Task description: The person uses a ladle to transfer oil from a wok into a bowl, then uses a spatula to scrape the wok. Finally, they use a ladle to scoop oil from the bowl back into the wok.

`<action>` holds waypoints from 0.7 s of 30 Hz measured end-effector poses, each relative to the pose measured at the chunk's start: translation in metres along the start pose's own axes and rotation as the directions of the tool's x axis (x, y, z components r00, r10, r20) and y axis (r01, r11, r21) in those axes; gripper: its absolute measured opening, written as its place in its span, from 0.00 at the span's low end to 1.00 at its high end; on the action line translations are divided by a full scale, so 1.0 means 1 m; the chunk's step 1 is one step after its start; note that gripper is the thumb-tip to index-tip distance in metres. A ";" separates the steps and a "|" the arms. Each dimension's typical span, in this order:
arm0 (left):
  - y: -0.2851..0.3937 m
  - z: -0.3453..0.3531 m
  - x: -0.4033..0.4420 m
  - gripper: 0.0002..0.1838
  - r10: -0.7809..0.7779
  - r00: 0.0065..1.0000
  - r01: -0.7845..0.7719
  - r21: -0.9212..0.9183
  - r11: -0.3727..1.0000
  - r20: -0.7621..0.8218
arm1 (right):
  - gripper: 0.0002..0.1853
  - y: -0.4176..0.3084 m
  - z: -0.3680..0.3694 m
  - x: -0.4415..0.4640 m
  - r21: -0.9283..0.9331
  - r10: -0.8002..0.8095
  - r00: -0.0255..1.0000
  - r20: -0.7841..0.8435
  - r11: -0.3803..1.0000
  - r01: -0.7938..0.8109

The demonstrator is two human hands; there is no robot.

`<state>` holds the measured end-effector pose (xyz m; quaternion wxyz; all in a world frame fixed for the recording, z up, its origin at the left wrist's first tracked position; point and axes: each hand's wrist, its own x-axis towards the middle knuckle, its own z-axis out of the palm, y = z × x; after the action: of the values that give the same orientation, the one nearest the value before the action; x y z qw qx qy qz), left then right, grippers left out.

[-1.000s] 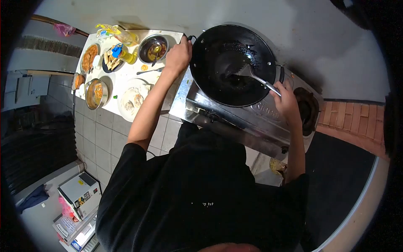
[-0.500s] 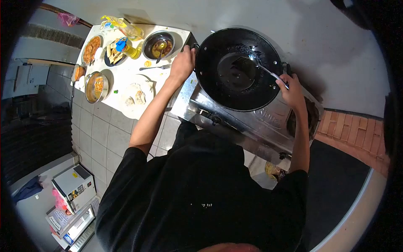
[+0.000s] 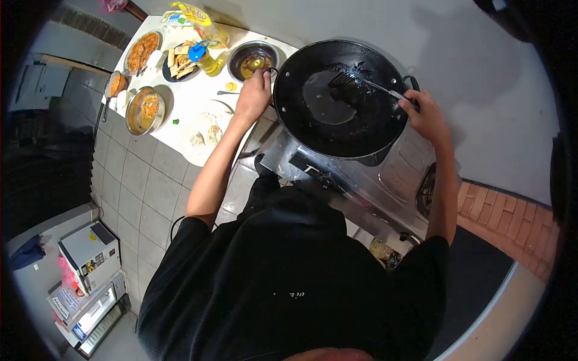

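A large black wok is over the stove, its inside shiny with a shallow pool of oil. My left hand is closed around the wok's left handle. In my right hand is a slotted spatula, gripped by its handle near the wok's right rim. The spatula's dark slotted head lies inside the wok, towards its far side. The wok's right handle shows just beyond my right hand.
Left of the stove, a white table holds a metal bowl, a yellow oil bottle, a plate of cut pieces, a dish of orange-red food and a steel bowl. A grey wall stands behind the wok.
The wok has tilted and the oil has spread leftward. The spatula head has moved slightly left and away from me, and its slots now show. Both hands keep their grips.
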<state>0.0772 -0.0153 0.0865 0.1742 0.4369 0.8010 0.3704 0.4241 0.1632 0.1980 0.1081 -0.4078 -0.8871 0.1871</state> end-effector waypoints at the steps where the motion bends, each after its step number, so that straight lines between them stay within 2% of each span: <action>1: 0.004 -0.011 -0.002 0.19 -0.055 0.998 0.056 -0.039 0.998 0.024 | 0.13 -0.007 0.002 0.010 -0.012 -0.022 0.999 0.030 1.000 0.022; 6: -0.028 -0.039 0.008 0.21 -0.187 0.982 0.188 -0.106 0.976 0.019 | 0.13 -0.044 0.020 0.051 -0.013 -0.074 0.993 0.092 0.997 0.076; 7: -0.031 -0.046 0.010 0.22 -0.217 0.975 0.220 -0.128 0.967 0.034 | 0.13 -0.053 0.024 0.057 -0.007 -0.046 0.992 0.117 0.999 0.047; 12: -0.082 -0.052 0.028 0.21 -0.233 0.970 0.238 -0.090 0.967 0.061 | 0.12 -0.075 0.047 0.092 -0.002 -0.014 0.990 0.137 1.000 0.014; 14: -0.097 -0.051 0.033 0.21 -0.206 0.976 0.211 -0.064 0.975 0.068 | 0.15 -0.076 0.054 0.111 -0.047 0.033 0.949 0.313 0.999 -0.020; 21: -0.134 -0.043 0.051 0.21 -0.262 0.955 0.275 -0.085 0.958 0.139 | 0.15 -0.085 0.083 0.146 -0.078 0.047 0.962 0.268 0.997 -0.027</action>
<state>-0.0532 -0.0381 0.0177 0.2958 0.3366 0.8201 0.3559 0.2435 0.2039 0.1643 -0.0325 -0.3988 -0.8920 0.2102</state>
